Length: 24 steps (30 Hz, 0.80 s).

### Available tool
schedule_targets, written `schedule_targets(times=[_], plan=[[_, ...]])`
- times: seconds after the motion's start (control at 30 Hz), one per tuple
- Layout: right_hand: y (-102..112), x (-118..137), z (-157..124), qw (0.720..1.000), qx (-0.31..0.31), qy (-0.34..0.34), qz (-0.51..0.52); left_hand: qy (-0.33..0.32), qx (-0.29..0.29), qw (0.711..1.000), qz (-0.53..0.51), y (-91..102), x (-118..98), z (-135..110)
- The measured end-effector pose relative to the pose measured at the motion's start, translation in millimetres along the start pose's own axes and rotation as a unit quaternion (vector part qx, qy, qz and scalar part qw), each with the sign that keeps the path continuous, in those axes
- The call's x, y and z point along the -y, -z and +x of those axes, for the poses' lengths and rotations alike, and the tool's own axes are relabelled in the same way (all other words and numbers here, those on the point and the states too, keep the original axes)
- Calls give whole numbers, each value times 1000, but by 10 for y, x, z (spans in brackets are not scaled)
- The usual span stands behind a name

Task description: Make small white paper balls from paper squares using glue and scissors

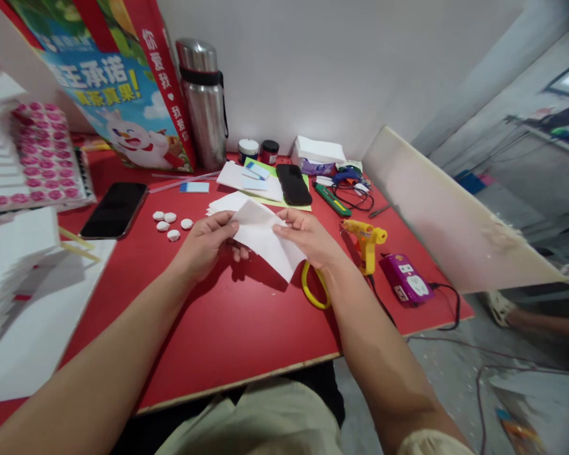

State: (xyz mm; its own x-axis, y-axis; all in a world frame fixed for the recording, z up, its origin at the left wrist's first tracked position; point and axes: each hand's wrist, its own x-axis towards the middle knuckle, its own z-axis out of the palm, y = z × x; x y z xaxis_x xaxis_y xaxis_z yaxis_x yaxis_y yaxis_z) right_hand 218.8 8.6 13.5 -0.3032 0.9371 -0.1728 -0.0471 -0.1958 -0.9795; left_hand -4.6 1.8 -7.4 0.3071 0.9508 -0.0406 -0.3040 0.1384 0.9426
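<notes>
White creased paper [264, 232] is pinched by the left hand [207, 245] and the right hand [310, 239]; a yellow glue gun [368, 236] sits right of the paper.

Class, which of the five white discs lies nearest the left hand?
The rightmost disc, close beside the left hand; the other four sit farther left.

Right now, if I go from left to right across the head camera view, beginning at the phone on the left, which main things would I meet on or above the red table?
Black phone → five small white discs → held white paper → yellow glue gun → purple power socket.
</notes>
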Motion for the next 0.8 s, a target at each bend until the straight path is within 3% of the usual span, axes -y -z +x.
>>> schedule_targets(times=[0.17,0.3,0.5,0.8], plan=[[28,56,-21,998,29,9,46,-3,-21,1000,-21,-50,-50,-21],[16,67,-12,999,-15,13,47,-8,-6,1000,-26,-96,-79,-46],[-64,87,-5,998,-65,24,-10,-9,18,999,-36,-87,-98,-73],[-22,99,-61,992,-36,89,-85,-14,-13,1000,17,-55,-88,-60]])
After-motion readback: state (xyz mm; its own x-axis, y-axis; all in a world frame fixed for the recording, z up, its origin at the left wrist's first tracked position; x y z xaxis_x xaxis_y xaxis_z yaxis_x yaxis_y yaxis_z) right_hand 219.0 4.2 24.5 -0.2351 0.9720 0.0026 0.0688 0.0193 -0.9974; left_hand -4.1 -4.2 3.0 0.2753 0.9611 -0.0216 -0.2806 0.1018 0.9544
